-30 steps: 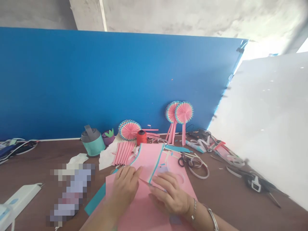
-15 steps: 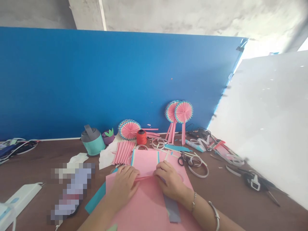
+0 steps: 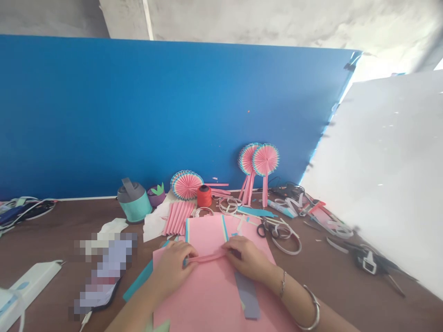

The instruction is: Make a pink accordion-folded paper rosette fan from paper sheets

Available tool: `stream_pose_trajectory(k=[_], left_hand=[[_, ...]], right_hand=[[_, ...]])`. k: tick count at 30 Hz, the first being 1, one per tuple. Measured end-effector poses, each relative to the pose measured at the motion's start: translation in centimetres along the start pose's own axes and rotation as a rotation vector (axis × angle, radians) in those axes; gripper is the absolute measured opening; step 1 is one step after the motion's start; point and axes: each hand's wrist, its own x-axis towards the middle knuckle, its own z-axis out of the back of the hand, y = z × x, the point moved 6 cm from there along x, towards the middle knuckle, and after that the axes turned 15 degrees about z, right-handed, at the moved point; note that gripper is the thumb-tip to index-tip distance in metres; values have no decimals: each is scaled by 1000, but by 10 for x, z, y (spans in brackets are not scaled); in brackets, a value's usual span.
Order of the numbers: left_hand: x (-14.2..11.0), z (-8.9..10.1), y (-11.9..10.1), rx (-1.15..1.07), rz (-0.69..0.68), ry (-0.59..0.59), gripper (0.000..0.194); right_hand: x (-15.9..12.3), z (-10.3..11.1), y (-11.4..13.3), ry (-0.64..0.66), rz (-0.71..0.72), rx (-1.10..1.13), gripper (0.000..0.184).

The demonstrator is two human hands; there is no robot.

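Note:
A pink paper strip (image 3: 206, 230) with blue and cream edges lies over larger pink paper (image 3: 204, 299). Its near end is folded up into a narrow pleat. My left hand (image 3: 175, 265) pinches the left end of that pleat between thumb and fingers. At the other end, my right hand (image 3: 246, 258) is closed on the pleat, its fingertips partly hidden. A grey strip (image 3: 248, 297) sticks out below my right wrist, and blue paper (image 3: 138, 281) shows beside my left forearm. Beyond the strip lie a pleated pink paper piece (image 3: 178, 217) and black-handled scissors (image 3: 266, 228).
Round pleated paper fans (image 3: 187, 185) and fans with pink handles (image 3: 266, 160) lean against the blue partition (image 3: 138, 106). A red thread spool (image 3: 204, 197), a teal container (image 3: 134, 205), rolls of tape (image 3: 290, 244) and a white power strip (image 3: 31, 288) sit on the brown table (image 3: 321, 295).
The pleat's folded edge now stands up more visibly between my hands. My left fingers have shifted slightly left, and the strip's far end has moved a little left.

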Motion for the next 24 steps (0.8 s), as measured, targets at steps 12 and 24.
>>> stream_pose_trajectory(k=[12, 24], left_hand=[[6, -6, 20, -128, 106, 38, 14], [11, -10, 31, -145, 165, 19, 16]], right_hand=[[-5, -4, -11, 4, -65, 130, 20], [-5, -6, -21, 7, -238, 170, 14]])
